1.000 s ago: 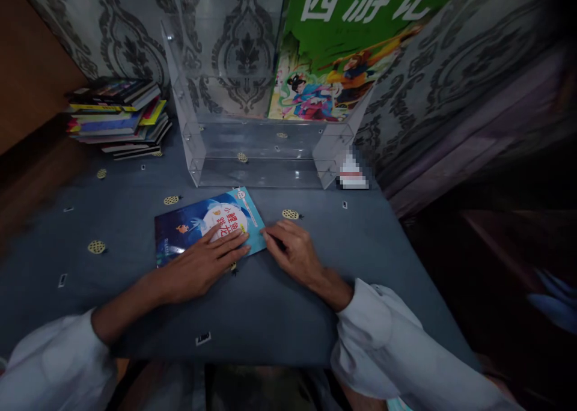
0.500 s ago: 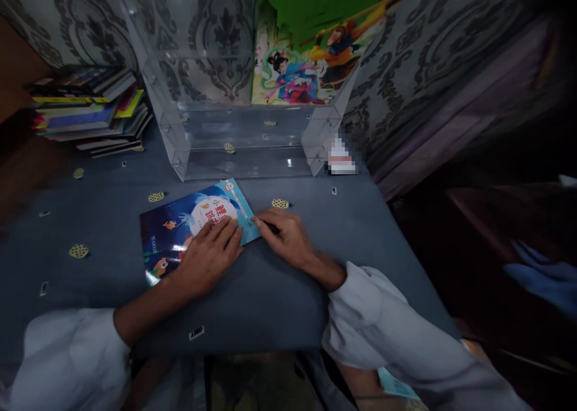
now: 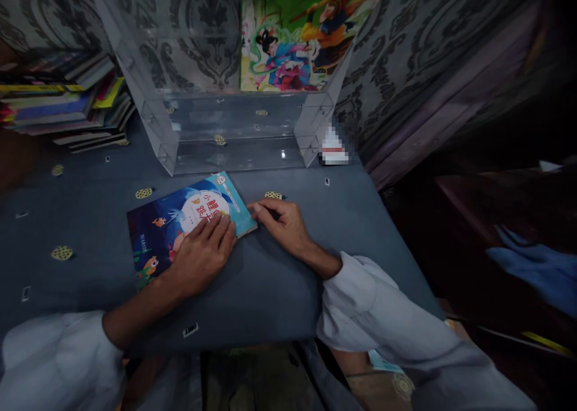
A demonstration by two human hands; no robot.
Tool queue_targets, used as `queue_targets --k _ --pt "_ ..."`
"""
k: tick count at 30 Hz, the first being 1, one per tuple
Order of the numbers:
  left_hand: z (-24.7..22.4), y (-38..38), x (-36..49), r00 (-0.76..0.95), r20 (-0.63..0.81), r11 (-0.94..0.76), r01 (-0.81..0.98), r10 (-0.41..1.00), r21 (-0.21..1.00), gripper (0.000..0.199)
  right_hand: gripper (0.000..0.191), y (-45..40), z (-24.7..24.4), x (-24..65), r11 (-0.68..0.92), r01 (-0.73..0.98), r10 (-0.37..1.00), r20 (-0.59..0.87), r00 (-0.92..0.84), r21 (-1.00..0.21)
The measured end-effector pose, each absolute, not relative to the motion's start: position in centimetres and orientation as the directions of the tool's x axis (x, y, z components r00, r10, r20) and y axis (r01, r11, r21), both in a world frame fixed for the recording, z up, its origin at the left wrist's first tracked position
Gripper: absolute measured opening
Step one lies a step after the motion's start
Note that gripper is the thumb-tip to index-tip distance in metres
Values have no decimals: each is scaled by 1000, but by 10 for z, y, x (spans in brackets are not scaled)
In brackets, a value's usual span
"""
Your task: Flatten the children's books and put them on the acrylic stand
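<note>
A blue picture book (image 3: pixel 148 225) with red lettering and painted fish lies tilted on the table, its cover closed. My left hand (image 3: pixel 202 252) rests flat across the lower right of the cover, fingers stretched out, hiding part of the picture. At the book's right edge is my right hand (image 3: pixel 288 228), thumb and forefinger drawn together in a pinch at the light-blue strip. How much of the edge lies between those fingertips is hard to see.
Behind the book stands a clear acrylic rack (image 3: pixel 234 152) holding a green illustrated book (image 3: pixel 288 56). Several books form a stack (image 3: pixel 67 98) at the back left. A blurred-out white item (image 3: pixel 334 146) sits right of the rack. The grey tablecloth (image 3: pixel 270 297) ends at the right, beside dark furniture.
The view has shifted, so the rack and stack appear further left and higher. My right thumb and forefinger have changed pose at the book's edge. My left hand stays on the cover.
</note>
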State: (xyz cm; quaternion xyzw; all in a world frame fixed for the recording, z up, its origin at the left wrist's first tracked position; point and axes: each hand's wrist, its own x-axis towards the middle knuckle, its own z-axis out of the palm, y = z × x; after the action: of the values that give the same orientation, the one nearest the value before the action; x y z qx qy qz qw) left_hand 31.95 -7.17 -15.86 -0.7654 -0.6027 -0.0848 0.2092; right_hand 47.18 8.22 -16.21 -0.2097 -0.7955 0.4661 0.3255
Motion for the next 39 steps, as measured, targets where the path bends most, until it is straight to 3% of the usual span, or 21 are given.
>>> queue_targets --k 8,13,18,25,32,39 --pt "-157 -70 320 282 399 -195 950 873 -246 30 33 78 -159 476 517 7 605 360 -710 -856" --pt "-155 -70 322 279 364 -188 946 889 -264 31 27 76 -164 479 740 9 403 433 -806 -672" --pt "-147 -72 321 178 279 -140 979 944 -150 34 25 77 -166 479 825 8 343 490 -801 -565" --pt "-140 -76 304 -20 112 24 999 994 -38 54 27 78 -166 479 880 30 298 501 -812 -475" --pt "-134 -75 308 -52 28 55 994 998 -94 70 30 77 -167 478 904 47 277 497 -822 -425" --pt "-134 -80 319 -84 123 106 978 989 -180 73 29 78 -164 474 929 50 232 470 -852 -367"
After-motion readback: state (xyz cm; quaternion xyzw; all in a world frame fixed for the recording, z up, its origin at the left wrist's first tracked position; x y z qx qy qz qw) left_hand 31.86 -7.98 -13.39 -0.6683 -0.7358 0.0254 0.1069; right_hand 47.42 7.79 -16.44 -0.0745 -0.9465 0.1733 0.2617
